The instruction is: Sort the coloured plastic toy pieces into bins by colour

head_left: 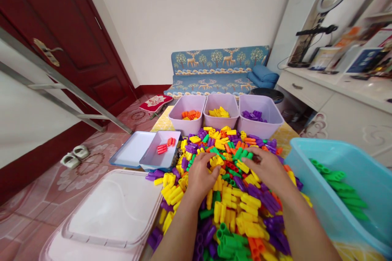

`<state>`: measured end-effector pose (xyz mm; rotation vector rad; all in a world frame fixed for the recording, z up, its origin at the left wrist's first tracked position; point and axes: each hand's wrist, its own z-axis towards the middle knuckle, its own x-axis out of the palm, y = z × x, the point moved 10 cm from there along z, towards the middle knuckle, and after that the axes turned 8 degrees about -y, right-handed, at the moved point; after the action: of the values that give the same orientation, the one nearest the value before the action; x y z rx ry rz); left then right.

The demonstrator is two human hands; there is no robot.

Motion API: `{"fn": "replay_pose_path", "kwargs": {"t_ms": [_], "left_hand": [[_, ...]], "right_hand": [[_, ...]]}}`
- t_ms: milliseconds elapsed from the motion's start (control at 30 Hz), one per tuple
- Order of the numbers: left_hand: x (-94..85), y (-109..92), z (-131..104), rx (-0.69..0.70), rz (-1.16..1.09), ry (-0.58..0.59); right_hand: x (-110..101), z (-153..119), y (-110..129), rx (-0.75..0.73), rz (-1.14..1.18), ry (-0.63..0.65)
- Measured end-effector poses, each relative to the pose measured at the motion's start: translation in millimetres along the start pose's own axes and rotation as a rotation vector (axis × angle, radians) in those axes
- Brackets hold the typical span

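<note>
A big heap of plastic tube-like building pieces (228,193) in yellow, purple, green, orange and red covers the table in front of me. Over its middle is my left hand (202,173), thumb and fingers apart, close above yellow pieces. My right hand (268,167) reaches in from the other side, its thumb and fingers closed around a green piece (248,155). More green pieces (239,153) lie just left of those fingertips. Part of the right fingers' grip is hidden by the hand itself.
Behind the heap stand lilac bins with orange (190,115), yellow (219,112) and purple pieces (254,116). On the left are a small box (150,159) holding red pieces and stacked lids (113,208). A blue tub (321,200) holding green pieces stands at right.
</note>
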<state>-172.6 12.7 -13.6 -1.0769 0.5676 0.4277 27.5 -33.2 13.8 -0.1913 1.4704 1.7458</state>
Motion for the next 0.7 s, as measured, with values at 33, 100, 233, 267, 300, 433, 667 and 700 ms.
{"fn": "replay_pose_path", "kwargs": {"t_ms": [33, 100, 233, 267, 300, 433, 667, 700], "left_hand": [[0.3, 0, 0, 0.0, 0.002, 0.001], [1.1, 0, 0, 0.002, 0.005, 0.005], [1.5, 0, 0, -0.004, 0.009, 0.008], [1.3, 0, 0, -0.005, 0.01, 0.008], [1.2, -1, 0, -0.006, 0.011, 0.008], [1.5, -1, 0, -0.004, 0.008, 0.021], [1.0, 1, 0, -0.008, 0.017, 0.01], [1.0, 0, 0, -0.006, 0.019, 0.008]], "right_hand": [[-21, 1, -4, 0.05, 0.149, -0.131], [-66, -5, -13, 0.113, 0.482, -0.487], [-95, -23, -32, 0.145, 1.05, -0.857], [-88, -21, -36, 0.191, 1.109, -0.817], [-78, -17, -42, 0.249, 1.114, -0.755], [-52, -1, -63, 0.3, 0.586, -0.512], [-10, 14, -73, 0.184, -0.569, -0.006], [-3, 12, -68, 0.179, -0.589, 0.032]]}}
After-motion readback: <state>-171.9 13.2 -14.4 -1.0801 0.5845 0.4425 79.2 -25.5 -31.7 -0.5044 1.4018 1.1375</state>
